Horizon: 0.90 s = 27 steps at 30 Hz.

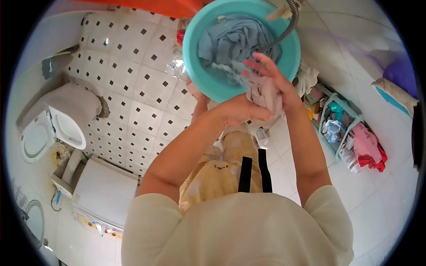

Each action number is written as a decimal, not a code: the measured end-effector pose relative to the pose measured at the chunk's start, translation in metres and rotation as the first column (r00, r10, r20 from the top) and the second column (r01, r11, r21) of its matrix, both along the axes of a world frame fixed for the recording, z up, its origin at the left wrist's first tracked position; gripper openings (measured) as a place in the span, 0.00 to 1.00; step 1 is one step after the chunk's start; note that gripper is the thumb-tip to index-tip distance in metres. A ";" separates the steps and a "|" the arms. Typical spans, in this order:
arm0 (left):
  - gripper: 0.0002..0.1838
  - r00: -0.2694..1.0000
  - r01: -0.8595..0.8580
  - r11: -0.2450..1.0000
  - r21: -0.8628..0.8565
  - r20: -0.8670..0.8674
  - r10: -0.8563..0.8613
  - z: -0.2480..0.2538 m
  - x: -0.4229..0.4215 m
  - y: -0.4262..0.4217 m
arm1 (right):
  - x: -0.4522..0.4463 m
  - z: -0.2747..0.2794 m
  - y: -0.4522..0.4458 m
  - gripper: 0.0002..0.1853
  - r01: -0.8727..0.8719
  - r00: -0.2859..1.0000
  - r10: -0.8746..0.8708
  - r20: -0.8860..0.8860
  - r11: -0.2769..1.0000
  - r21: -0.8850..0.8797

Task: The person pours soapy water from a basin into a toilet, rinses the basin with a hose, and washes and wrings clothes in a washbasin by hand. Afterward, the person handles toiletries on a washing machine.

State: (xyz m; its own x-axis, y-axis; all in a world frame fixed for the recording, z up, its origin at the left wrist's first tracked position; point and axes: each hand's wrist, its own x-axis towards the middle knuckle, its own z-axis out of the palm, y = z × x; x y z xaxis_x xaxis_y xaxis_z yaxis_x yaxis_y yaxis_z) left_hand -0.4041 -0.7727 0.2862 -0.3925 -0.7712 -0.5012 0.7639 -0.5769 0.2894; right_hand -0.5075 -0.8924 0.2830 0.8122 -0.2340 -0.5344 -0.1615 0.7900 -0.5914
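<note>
A bunched pale pinkish cloth (262, 94) is between my two hands, over the near rim of a turquoise basin (193, 66). My left hand (248, 111) is closed around the cloth's lower part, thumb along its front. My right hand (273, 77) lies against the cloth's right side, its fingers stretched out and apart above the basin. Wet grey-blue fabric (230, 37) lies heaped in the basin, with splashing water (230, 71) beside it. A flexible metal hose (290, 24) reaches down over the basin's right side.
To the right stands a pale green rack (335, 99) with bottles and packets, and pink and red cloths (368, 148) at its end. A toilet (66, 128) is at the left. Tiled floor (133, 75) with dark diamonds stretches left of the basin. A white lidded box (106, 186) sits at lower left.
</note>
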 end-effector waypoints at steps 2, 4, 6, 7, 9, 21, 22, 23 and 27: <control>0.27 0.983 -0.080 0.997 0.016 -0.164 0.082 0.003 -0.003 -0.002 | -0.003 0.002 0.005 0.40 0.135 0.970 -0.204 0.134 0.905 0.403; 0.32 0.912 -0.126 0.990 0.056 -0.385 0.138 0.014 -0.002 -0.004 | 0.002 0.012 0.018 0.44 0.109 0.951 -0.229 0.208 0.877 0.468; 0.33 0.838 -0.113 0.981 0.160 -0.515 0.181 0.018 -0.006 -0.004 | 0.011 0.022 0.025 0.45 0.096 0.924 -0.254 0.287 0.878 0.469; 0.33 0.795 -0.097 0.973 0.209 -0.572 0.203 0.021 -0.008 -0.004 | 0.015 0.027 0.025 0.44 0.102 0.904 -0.266 0.334 0.895 0.435; 0.34 0.616 -0.236 0.953 0.191 -0.729 0.299 0.020 -0.017 0.001 | 0.022 0.032 0.021 0.44 0.109 0.871 -0.274 0.408 0.917 0.384; 0.26 0.974 -0.129 0.991 -0.037 -0.193 0.119 0.041 0.006 0.004 | 0.038 0.059 -0.016 0.15 -0.163 0.984 0.169 0.050 0.981 -0.108; 0.26 0.989 -0.115 0.993 -0.003 -0.093 0.114 0.042 0.006 0.001 | 0.041 0.060 -0.016 0.15 -0.191 0.981 0.185 -0.054 0.971 -0.141; 0.26 0.989 -0.145 0.989 -0.005 0.015 0.145 0.038 0.003 -0.002 | 0.045 0.060 -0.016 0.15 -0.222 0.968 0.196 -0.157 0.959 -0.175; 0.27 0.927 -0.177 0.984 -0.004 0.335 0.168 0.009 -0.017 -0.009 | 0.060 0.055 0.000 0.14 -0.145 0.889 -0.006 -0.458 0.945 -0.294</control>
